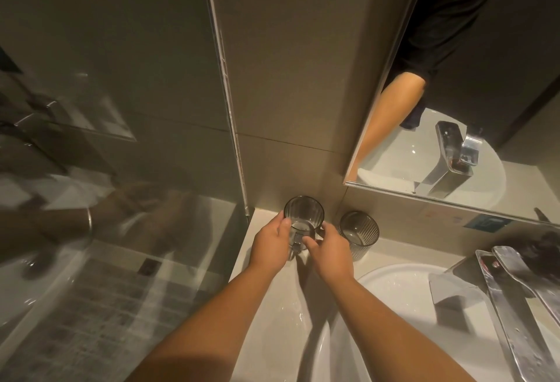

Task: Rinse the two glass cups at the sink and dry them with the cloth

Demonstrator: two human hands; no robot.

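Both hands, left (270,245) and right (330,252), clasp one ribbed cup (304,220) over the worktop (266,306) corner; the second cup (359,231) stands just beside. Glass: stiff, breakable, likely slippery wet, so grip the walls.

One smoky ribbed glass cup (304,218) sits upright between both hands; its twin (359,230) stands upright just right of the right hand (330,252).
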